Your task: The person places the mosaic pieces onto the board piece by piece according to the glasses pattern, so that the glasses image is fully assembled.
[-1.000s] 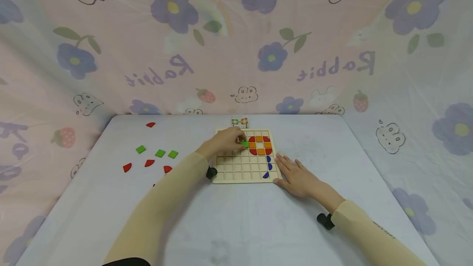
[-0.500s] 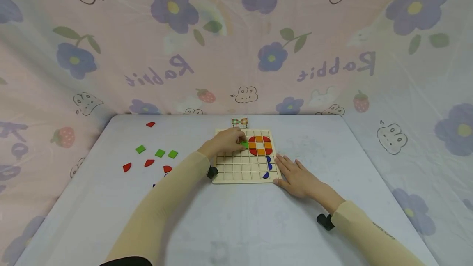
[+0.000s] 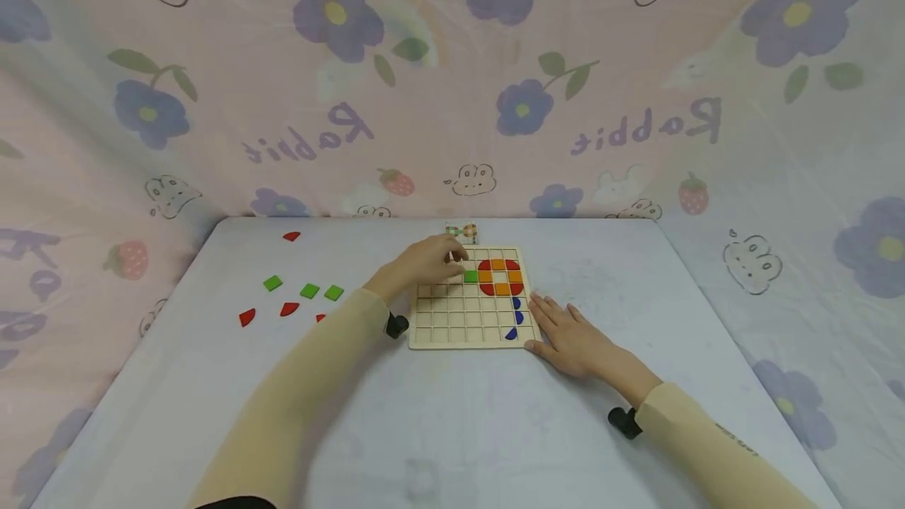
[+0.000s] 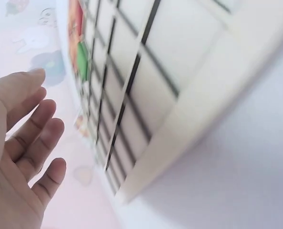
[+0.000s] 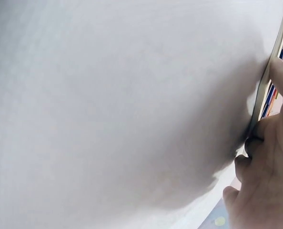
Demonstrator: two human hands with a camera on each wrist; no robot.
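Note:
A pale wooden grid board (image 3: 452,327) lies on the table. Red quarter-circles and orange squares form a ring (image 3: 500,277) at its upper right, and several blue half-circles (image 3: 518,318) run down the right side. One green square tile (image 3: 470,276) sits in a cell just left of the ring. Above the board's upper left hovers my left hand (image 3: 427,259), fingers loosely bent and nothing between them; the left wrist view shows the fingers apart from the board. My right hand (image 3: 574,342) rests against the board's right edge with extended fingers.
To the left lie several loose green squares (image 3: 309,291) and red quarter-circles (image 3: 289,309). Behind the board is a small patterned card (image 3: 462,232). A printed curtain (image 3: 424,124) rises at the table's back edge.
My left hand has let go of the green tile and drawn slightly up and left, leaving the tile on the board. The right hand stays in place.

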